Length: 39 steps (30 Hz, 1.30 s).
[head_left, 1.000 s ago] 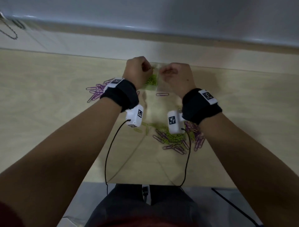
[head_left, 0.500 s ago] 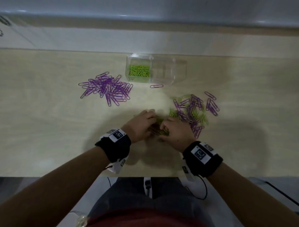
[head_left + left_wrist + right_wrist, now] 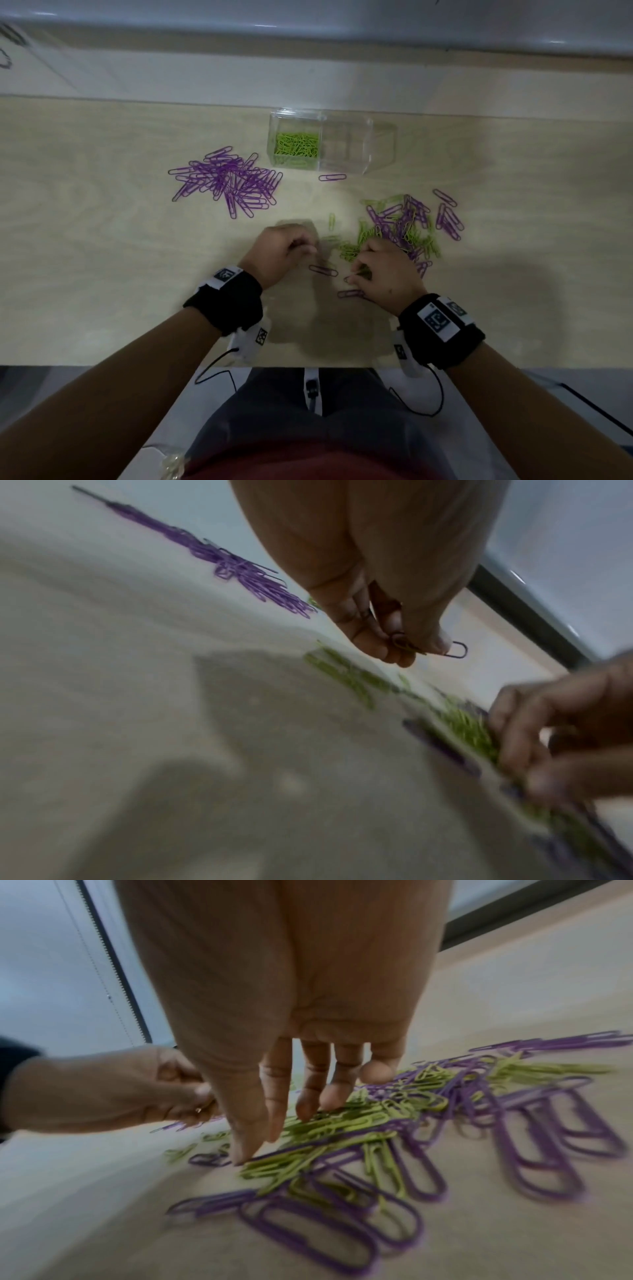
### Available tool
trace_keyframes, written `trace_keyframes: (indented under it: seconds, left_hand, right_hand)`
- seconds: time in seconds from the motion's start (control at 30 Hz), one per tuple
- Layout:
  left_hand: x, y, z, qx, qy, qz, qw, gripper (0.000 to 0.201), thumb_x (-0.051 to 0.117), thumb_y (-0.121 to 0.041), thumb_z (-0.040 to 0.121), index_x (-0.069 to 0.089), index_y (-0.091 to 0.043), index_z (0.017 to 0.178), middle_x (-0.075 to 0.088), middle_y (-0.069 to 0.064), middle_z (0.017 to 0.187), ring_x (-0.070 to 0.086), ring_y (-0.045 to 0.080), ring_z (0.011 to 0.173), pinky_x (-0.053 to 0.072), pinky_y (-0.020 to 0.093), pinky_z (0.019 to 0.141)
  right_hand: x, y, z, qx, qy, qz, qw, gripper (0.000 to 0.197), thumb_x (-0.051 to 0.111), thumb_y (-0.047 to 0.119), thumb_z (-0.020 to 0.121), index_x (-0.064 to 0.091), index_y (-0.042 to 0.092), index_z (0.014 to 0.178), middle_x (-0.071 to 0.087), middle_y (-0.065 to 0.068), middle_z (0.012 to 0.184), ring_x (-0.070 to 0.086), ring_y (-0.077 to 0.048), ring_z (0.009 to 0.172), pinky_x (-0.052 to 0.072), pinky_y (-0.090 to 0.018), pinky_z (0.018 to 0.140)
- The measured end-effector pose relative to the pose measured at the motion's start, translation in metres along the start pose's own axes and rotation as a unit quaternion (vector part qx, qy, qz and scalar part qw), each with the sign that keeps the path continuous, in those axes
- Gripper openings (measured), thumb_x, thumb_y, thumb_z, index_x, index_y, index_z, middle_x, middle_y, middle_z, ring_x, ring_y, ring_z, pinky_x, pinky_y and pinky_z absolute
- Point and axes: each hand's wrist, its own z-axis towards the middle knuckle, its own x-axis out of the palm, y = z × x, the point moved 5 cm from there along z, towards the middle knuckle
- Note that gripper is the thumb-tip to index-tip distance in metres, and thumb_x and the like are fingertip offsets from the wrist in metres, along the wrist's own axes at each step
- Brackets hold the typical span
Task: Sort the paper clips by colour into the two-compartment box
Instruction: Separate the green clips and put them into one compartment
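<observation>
Now the left hand (image 3: pixel 281 251) pinches a few paper clips (image 3: pixel 416 646) between thumb and fingertips, just above the bench (image 3: pixel 102 274). Right hand (image 3: pixel 382 270), fingers straight, thumb tip on a purple clip, rakes the mixed purple-and-green pile (image 3: pixel 407 226) near the front edge. Far edge: clear two-compartment box (image 3: pixel 363 144), green clips (image 3: pixel 296 144) filling its left compartment. Purple heap (image 3: pixel 227 180) sits left.

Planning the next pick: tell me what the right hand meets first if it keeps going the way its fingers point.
Most likely the mixed pile of green and purple clips: the right hand has fingertips angled down at the pile's near edge, almost touching it. Whether they touch is unclear.
</observation>
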Motion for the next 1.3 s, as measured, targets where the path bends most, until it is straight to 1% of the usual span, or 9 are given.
trace_keyframes:
  seconds: [0.17, 0.3, 0.47, 0.63, 0.73, 0.87, 1.0, 1.13, 1.3]
  left_hand:
    - [-0.032, -0.002, 0.028, -0.070, -0.113, -0.068, 0.989, 0.010, 0.059, -0.007, 0.088, 0.065, -0.015, 0.089, 0.068, 0.005, 0.079, 0.055, 0.005, 0.064, 0.044, 0.016, 0.060]
    - [-0.034, 0.003, 0.047, -0.105, -0.087, -0.111, 0.984, 0.022, 0.060, 0.003, 0.084, 0.065, -0.009, 0.102, 0.072, 0.012, 0.091, 0.065, 0.019, 0.082, 0.051, 0.025, 0.080]
    - [-0.023, 0.005, 0.039, -0.134, -0.038, -0.191, 0.972, 0.032, 0.061, 0.011, 0.081, 0.062, -0.001, 0.110, 0.070, 0.018, 0.096, 0.064, 0.027, 0.086, 0.053, 0.030, 0.084]
    - [-0.023, 0.009, 0.027, -0.120, 0.012, -0.053, 0.991, 0.054, 0.056, 0.011, 0.080, 0.057, -0.018, 0.126, 0.060, 0.007, 0.105, 0.058, 0.016, 0.072, 0.052, 0.023, 0.077]
    - [-0.036, 0.009, 0.031, -0.103, -0.038, -0.037, 0.993, 0.056, 0.053, 0.012, 0.080, 0.055, -0.021, 0.126, 0.055, 0.004, 0.105, 0.061, 0.012, 0.069, 0.052, 0.019, 0.072]
    - [-0.050, 0.004, 0.042, -0.051, -0.113, 0.042, 0.991, 0.049, 0.051, 0.004, 0.077, 0.056, -0.015, 0.121, 0.058, 0.011, 0.103, 0.056, 0.020, 0.075, 0.050, 0.028, 0.073]
    - [-0.041, -0.003, 0.042, -0.015, -0.075, 0.192, 0.979, 0.042, 0.049, -0.008, 0.078, 0.061, -0.012, 0.118, 0.063, 0.011, 0.107, 0.060, 0.032, 0.093, 0.051, 0.037, 0.077]
    - [-0.025, 0.011, 0.037, -0.020, -0.038, 0.214, 0.976, 0.033, 0.051, -0.015, 0.077, 0.063, -0.010, 0.107, 0.063, 0.012, 0.105, 0.058, 0.038, 0.091, 0.051, 0.047, 0.077]
    - [-0.009, 0.002, 0.045, 0.046, 0.006, 0.235, 0.971, 0.036, 0.043, -0.022, 0.082, 0.066, -0.017, 0.110, 0.063, 0.006, 0.110, 0.051, 0.033, 0.096, 0.046, 0.043, 0.080]
  right_hand:
    - [0.008, 0.012, 0.003, 0.035, 0.040, -0.067, 0.996, 0.013, 0.067, 0.027, 0.080, 0.062, 0.016, 0.078, 0.044, 0.000, 0.097, 0.044, -0.023, 0.098, 0.040, -0.040, 0.087]
    - [0.011, 0.015, 0.003, 0.029, 0.072, -0.119, 0.990, 0.012, 0.062, 0.024, 0.083, 0.056, 0.014, 0.082, 0.042, -0.003, 0.104, 0.042, -0.026, 0.102, 0.039, -0.041, 0.090]
    - [-0.004, 0.018, 0.003, 0.012, 0.034, 0.093, 0.995, 0.016, 0.066, 0.019, 0.081, 0.051, 0.022, 0.076, 0.048, 0.001, 0.089, 0.047, -0.018, 0.085, 0.037, -0.033, 0.073]
    - [-0.040, 0.022, 0.031, 0.047, -0.080, 0.257, 0.962, 0.015, 0.063, 0.008, 0.084, 0.053, 0.012, 0.075, 0.060, 0.000, 0.077, 0.052, -0.010, 0.067, 0.042, -0.017, 0.063]
    - [-0.055, 0.025, 0.064, 0.063, -0.135, 0.229, 0.962, 0.012, 0.064, 0.010, 0.086, 0.055, 0.012, 0.077, 0.058, 0.007, 0.075, 0.048, -0.002, 0.062, 0.036, -0.006, 0.055]
    - [-0.060, 0.032, 0.093, 0.028, -0.142, 0.132, 0.981, 0.008, 0.059, 0.006, 0.089, 0.061, 0.011, 0.093, 0.061, -0.002, 0.097, 0.050, -0.011, 0.075, 0.041, -0.023, 0.071]
    - [-0.042, 0.031, 0.086, 0.014, -0.077, 0.044, 0.996, 0.009, 0.060, 0.013, 0.086, 0.064, 0.015, 0.094, 0.056, -0.004, 0.103, 0.054, -0.018, 0.084, 0.048, -0.033, 0.078]
    - [-0.015, 0.040, 0.064, 0.018, -0.009, -0.015, 1.000, 0.015, 0.068, 0.029, 0.079, 0.063, 0.018, 0.088, 0.051, -0.002, 0.100, 0.052, -0.021, 0.092, 0.047, -0.035, 0.076]
    - [0.006, 0.054, 0.060, 0.028, 0.021, -0.091, 0.995, 0.019, 0.059, 0.009, 0.081, 0.064, 0.010, 0.100, 0.048, -0.011, 0.114, 0.050, -0.032, 0.102, 0.048, -0.039, 0.080]
